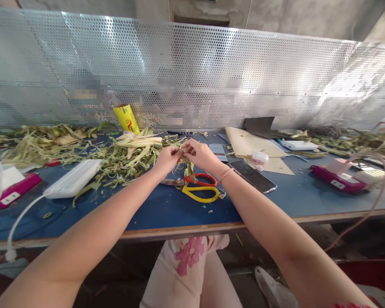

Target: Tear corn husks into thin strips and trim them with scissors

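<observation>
Both hands meet over the blue table [166,214], fingertips close together. My left hand [169,157] is closed in a pinch on a small piece of dried plant. My right hand [197,153] pinches the same piece from the other side, and a withered leaf [191,172] hangs below its fingers. Just beneath the hands lie scissors [201,193] with one red and one yellow handle, the blades pointing left. A pile of dried green and pale stalks [128,156] spreads to the left of my left hand.
Right of my hands are a black phone [253,175], a small white container [259,158] and tan paper [250,143]. Left stand a yellow tube [126,119] and a white power bank [73,179] with a cable. Magenta power strips [338,179] sit at both sides. A perforated metal screen [192,64] rises behind.
</observation>
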`<control>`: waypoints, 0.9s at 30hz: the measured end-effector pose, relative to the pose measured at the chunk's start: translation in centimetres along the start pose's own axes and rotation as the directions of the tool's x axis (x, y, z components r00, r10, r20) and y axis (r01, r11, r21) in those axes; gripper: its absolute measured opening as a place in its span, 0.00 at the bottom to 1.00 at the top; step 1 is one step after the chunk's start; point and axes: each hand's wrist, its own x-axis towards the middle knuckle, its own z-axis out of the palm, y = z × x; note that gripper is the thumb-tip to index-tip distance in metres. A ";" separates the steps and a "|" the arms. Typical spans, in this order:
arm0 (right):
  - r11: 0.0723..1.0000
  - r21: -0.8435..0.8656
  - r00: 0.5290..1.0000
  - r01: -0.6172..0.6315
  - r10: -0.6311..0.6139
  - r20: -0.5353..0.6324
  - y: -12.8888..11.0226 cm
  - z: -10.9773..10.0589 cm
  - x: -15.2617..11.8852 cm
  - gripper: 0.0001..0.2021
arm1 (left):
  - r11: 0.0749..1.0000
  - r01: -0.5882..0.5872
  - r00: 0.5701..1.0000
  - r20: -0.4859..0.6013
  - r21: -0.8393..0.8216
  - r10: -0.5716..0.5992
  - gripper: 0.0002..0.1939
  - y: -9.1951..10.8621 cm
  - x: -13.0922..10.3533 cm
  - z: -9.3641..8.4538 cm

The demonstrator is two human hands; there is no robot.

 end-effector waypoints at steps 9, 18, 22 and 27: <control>0.998 -0.037 0.998 -0.040 0.038 -0.054 0.2 -0.5 0.3 0.03 | 1.000 -0.011 1.000 -0.006 -0.008 0.011 0.08 0.9 -0.3 0.0; 0.988 -0.106 0.992 -0.111 0.116 0.041 0.2 -0.3 0.4 0.03 | 0.947 -0.195 0.980 0.010 0.256 0.199 0.05 1.4 -0.4 -0.5; 0.985 -0.109 0.985 -0.134 0.144 0.093 0.2 -0.3 0.4 0.03 | 0.907 -0.277 0.961 0.062 0.319 0.271 0.03 1.1 -0.2 -0.8; 0.985 -0.124 0.986 -0.122 0.134 0.096 0.4 -0.2 0.3 0.03 | 0.851 -0.358 0.934 0.151 0.384 0.324 0.04 1.3 -0.1 -1.2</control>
